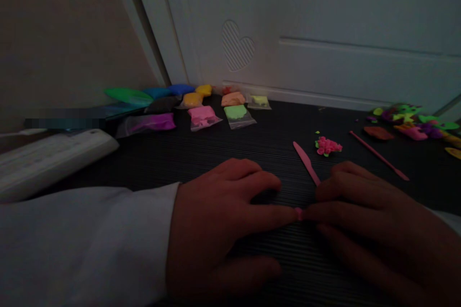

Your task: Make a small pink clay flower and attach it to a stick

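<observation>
A tiny lump of pink clay sits between the tips of my two index fingers, low over the dark table or resting on it. My left hand is open, palm down, its index finger stretched to the clay and the thumb well apart. From the other side, the index fingertip of my right hand touches the clay, with its thumb spread below. A pink plastic clay knife lies just beyond, its near end hidden by my right hand's fingers. Behind it is a cluster of small pink clay roses with green bits.
A thin pink modelling stick and a reddish-brown leaf-like piece lie at right. Colourful clay shapes crowd the far right. Bags of clay line the back left. A white power strip lies left; a white panel rises behind.
</observation>
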The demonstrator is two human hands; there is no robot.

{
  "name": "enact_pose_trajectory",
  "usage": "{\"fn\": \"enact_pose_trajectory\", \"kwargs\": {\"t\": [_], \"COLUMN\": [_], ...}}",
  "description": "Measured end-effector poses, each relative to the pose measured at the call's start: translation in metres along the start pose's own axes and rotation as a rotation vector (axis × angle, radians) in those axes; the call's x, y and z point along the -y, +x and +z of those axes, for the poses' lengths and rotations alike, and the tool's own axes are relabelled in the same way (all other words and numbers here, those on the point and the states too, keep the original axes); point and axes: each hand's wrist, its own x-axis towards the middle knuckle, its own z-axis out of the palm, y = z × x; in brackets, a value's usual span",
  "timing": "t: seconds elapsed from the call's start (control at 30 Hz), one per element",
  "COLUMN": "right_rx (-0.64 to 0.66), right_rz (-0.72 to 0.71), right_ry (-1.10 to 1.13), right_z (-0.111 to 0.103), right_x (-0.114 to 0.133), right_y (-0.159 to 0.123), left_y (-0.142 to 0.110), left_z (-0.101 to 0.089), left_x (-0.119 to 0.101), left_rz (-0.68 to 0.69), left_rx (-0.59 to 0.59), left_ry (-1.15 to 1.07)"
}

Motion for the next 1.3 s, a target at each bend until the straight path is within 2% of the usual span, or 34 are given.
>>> {"fn": "enact_pose_trajectory", "kwargs": {"t": [0.67, 0.97, 1.3], "right_rx": [0.022, -0.03, 0.008], "right_rz": [-0.015, -0.035, -0.027], "right_ry": [-0.024, -0.066, -0.049], "right_z": [-0.0006, -0.0003, -0.0013], "right_x": [0.0006, 0.0014, 0.0017], "right_y": [0.0018, -0.0003, -0.0001], "left_y": [0.0001, -0.0004, -0.0002], "left_z": [-0.0005, 0.0012, 0.0023], "left_x": [0.0001, 0.0011, 0.0014], "left_rz": [-0.004, -0.012, 0.006], "left_rx": [0.008, 0.005, -0.021], "left_ry": [0.009, -0.006, -0.006]}}
